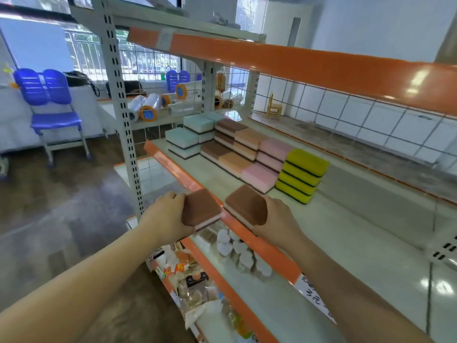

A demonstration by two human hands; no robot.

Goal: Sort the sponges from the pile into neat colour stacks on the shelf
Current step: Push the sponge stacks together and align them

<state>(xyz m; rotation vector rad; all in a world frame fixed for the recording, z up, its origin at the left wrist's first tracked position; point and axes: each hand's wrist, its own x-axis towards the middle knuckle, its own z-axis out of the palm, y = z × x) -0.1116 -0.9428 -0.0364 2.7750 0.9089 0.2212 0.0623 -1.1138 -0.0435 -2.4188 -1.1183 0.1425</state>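
Two bare forearms, no sleeves, watch or rings visible, end in the left hand [165, 214] and right hand [278, 219].

We are seeing a blue chair [48, 100] standing on the dark floor at the left. Rolls of clear film [146, 106] are lying behind the wire grid, and snack packets [195, 290] and white cups [241, 251] are sitting lower down.

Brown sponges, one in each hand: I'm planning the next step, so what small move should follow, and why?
Probably carry the left hand's brown sponge forward onto the brown stack, since it matches that colour; the right hand's sponge can follow.
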